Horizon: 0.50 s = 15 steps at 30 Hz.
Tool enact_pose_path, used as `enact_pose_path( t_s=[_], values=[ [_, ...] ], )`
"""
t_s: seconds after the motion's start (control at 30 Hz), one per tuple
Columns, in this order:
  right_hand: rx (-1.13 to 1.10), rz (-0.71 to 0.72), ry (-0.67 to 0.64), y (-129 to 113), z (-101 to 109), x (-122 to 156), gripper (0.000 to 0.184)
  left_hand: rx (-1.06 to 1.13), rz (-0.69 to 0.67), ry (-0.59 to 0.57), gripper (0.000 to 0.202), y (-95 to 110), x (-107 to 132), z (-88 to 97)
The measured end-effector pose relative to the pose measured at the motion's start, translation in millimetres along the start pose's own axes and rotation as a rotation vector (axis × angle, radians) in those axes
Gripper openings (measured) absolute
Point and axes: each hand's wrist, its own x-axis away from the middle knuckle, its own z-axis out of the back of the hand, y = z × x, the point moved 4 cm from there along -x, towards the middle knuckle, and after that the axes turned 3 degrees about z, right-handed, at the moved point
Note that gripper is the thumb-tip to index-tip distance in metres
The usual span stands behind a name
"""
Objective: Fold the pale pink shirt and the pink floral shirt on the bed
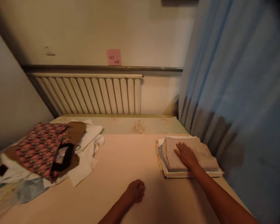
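On the right of the bed, my right hand [186,155] lies flat with its fingers stretched out on top of a stack of folded cloths [200,147]. The uppermost cloth is a pale pinkish grey, with white, blue-grey and cream layers showing at the edges below it. My left hand [135,190] is curled closed above the pink sheet [121,161], left of the stack and apart from it. Nothing shows in its fingers.
A loose heap of cloths on the left holds a red patterned cloth [42,146], a brown cloth [78,129] and white pieces [91,146]. A radiator [91,95] stands behind the bed. Blue curtains [242,93] hang close along the right side.
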Motion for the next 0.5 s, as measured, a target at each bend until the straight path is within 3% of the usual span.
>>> enact_pose_path(
  t_s=[0.1, 0.2, 0.37, 0.5],
  values=[
    [-0.061, -0.007, 0.171, -26.5, 14.0, 13.1, 0.049, 0.005, 0.007, 0.115, 0.032, -25.7, 34.5, 43.9],
    [-0.230, 0.148, 0.302, -84.7, 14.0, 44.9, 0.048, 0.037, -0.001, 0.213, 0.034, -41.7, 62.5, 82.2],
    [-0.480, 0.228, 0.185, -194.4, -46.6, 121.2, 0.042, 0.099, -0.020, 0.306, 0.036, -53.6, 101.6, 120.8],
    [-0.459, 0.305, 0.084, -249.8, -89.8, 165.8, 0.038, 0.118, -0.040, 0.393, 0.043, -52.8, 123.3, 151.9]
  ],
)
